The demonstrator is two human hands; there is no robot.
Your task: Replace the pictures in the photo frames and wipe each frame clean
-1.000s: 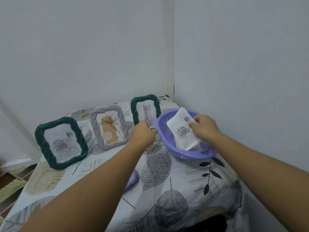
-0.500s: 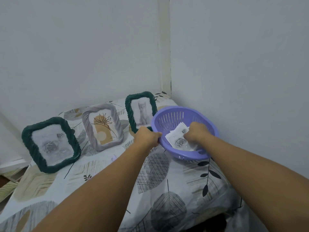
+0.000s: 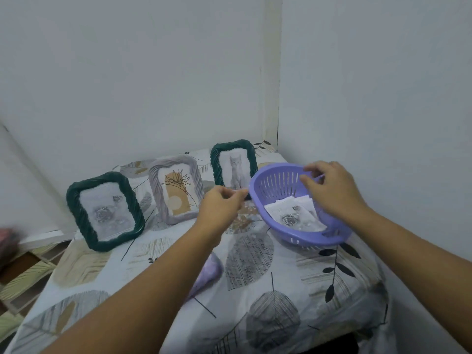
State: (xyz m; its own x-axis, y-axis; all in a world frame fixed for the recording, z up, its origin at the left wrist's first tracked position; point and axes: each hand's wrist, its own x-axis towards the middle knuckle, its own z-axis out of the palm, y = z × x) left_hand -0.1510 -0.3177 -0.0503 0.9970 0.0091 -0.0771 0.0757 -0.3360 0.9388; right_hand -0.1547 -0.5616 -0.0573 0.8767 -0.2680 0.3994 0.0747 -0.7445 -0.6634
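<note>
Picking step underway: right hand (image 3: 332,190) is hovering loosely curled, holding nothing, over the purple slotted plastic basket (image 3: 281,180) at 2 o'clock, where loose rose prints (image 3: 293,218) are lying. Left hand (image 3: 219,208) is sitting just beside the rim, fingers curled; contact unclear. Three rope-edged frames (image 3: 104,210) are standing at 10–12 o'clock. Next probably calls for lifting a frame. The lilac cloth (image 3: 207,274) is half hidden under the left forearm.

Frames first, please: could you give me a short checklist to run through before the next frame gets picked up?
1. Left hand free: ok, fingers loosely curled beside the basket rim, holding nothing.
2. Right hand free: ok, above the basket, empty.
3. Prints put away: ok, lying inside the basket.
4. Three frames upright against the wall: ok, rose frame, grey frame, cat frame.
5. Wiping cloth within reach: cannot tell; a purple thing is mostly hidden under the left arm.
</note>
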